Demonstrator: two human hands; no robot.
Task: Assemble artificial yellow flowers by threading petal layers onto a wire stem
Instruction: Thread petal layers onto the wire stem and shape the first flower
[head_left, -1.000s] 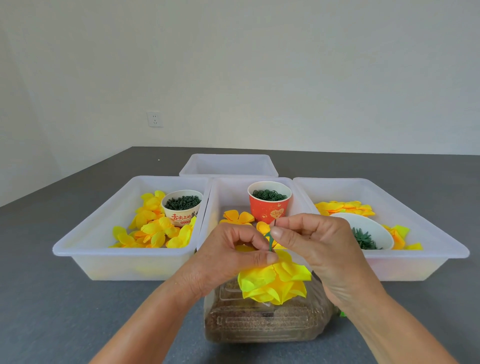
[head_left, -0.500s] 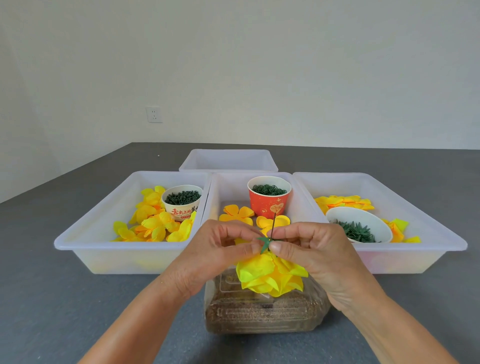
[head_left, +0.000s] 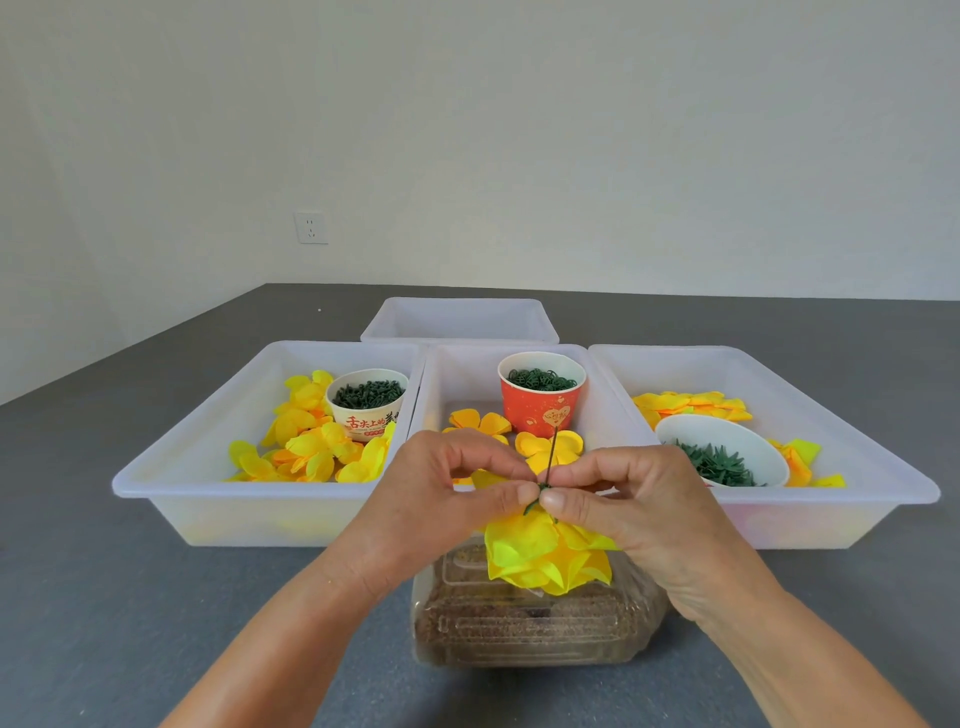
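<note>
Head view: yellow flower (head_left: 540, 556) hangs just below pinching fingers (head_left: 524, 493) of both hands.

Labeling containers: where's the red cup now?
Head view: the red cup stands at the back of the middle tray, behind the orange petals, beyond both hands.

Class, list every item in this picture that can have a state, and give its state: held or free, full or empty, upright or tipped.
Left hand: pinching the green piece.
Right hand: pinching the green piece.
Green piece: on the wire, above the flower.
Wire: upright, held.
Flower: hanging on the wire.
Red cup: upright, filled.
Back tray: looks empty.
</note>
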